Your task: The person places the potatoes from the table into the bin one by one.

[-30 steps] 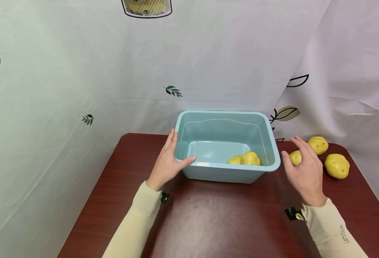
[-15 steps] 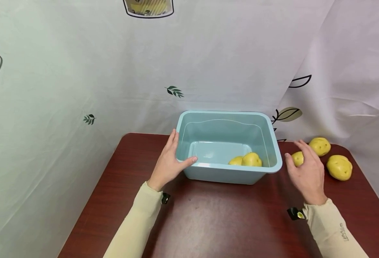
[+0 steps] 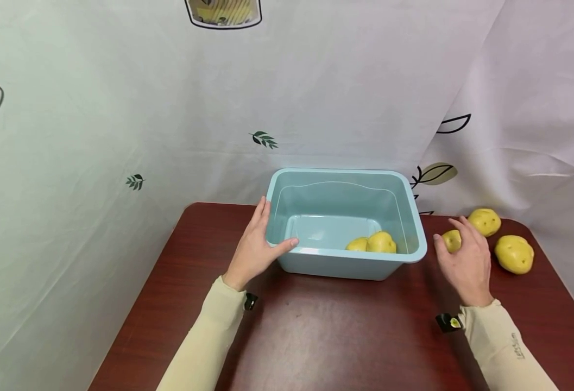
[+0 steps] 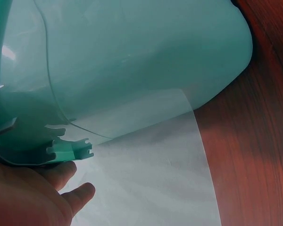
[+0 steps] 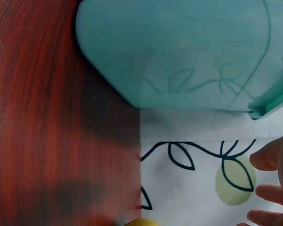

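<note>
A light blue plastic bin (image 3: 335,267) stands toward the back of the table, with two yellow potatoes (image 3: 381,243) in its front right corner. My left hand (image 3: 253,251) rests at the bin's left front corner, thumb straight along the front rim and fingers along the left side; the left wrist view shows its fingertips (image 4: 80,195) by the rim. Just right of the bin, my right hand (image 3: 466,266) hovers with loosely bent fingers and nothing in them. Beyond its thumb lies a potato (image 3: 451,240), partly hidden by the hand. In the right wrist view, fingers (image 5: 269,193) are apart from the bin.
Two more potatoes lie on the right: one at the back (image 3: 484,222) and another nearer the right edge (image 3: 513,254). The dark red wooden table (image 3: 335,331) meets a white printed cloth (image 3: 345,98) behind and at both sides.
My right hand has shifted slightly down and its fingers have bent a little more. The left hand and the bin keep their places; the whole view has drifted slightly.
</note>
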The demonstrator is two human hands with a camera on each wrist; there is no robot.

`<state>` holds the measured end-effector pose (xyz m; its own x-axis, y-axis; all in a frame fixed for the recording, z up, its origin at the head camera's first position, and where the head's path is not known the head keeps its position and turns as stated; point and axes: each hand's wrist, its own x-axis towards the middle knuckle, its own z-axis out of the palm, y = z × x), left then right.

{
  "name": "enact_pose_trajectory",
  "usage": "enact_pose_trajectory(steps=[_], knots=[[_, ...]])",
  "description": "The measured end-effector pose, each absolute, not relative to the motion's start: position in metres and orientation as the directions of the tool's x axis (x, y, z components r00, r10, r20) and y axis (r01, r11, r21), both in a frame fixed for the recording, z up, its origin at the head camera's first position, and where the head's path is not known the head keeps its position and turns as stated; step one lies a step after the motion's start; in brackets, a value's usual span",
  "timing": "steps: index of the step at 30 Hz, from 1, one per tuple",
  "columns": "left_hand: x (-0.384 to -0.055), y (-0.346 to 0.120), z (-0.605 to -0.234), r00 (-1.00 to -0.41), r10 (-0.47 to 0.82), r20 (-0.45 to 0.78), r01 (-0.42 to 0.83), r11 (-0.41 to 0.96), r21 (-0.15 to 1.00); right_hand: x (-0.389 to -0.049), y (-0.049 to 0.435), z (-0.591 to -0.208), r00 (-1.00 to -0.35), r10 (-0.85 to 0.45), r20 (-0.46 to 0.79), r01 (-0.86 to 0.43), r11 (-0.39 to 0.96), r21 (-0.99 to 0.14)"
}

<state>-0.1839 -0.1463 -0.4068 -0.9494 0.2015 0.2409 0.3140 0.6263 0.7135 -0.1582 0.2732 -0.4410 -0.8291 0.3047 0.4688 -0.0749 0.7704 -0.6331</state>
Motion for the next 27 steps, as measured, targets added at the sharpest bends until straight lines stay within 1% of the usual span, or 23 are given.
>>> enact_pose_trajectory(steps=[4,12,21,27], knots=[[-0.184,-0.146,-0.407,-0.948,0.204,0.243,0.317,0.625,0.713,-0.161,0.277,-0.445,-0.842,0.307,0.444,-0.053,0.772,-0.634],[-0.185,-0.146,-0.408,-0.949,0.203,0.241,0.315,0.62,0.718,-0.166,0.284,-0.453,-0.881,0.312,0.356,0.021,0.776,-0.63],[-0.184,-0.147,-0.407,-0.949,0.201,0.242,0.315,0.62,0.719,-0.169,0.289,-0.458,-0.884,0.32,0.341,0.041,0.779,-0.626],[-0.183,-0.147,-0.408,-0.95,0.201,0.239,0.312,0.617,0.722,-0.171,0.293,-0.463,-0.902,0.316,0.295,0.071,0.781,-0.62]])
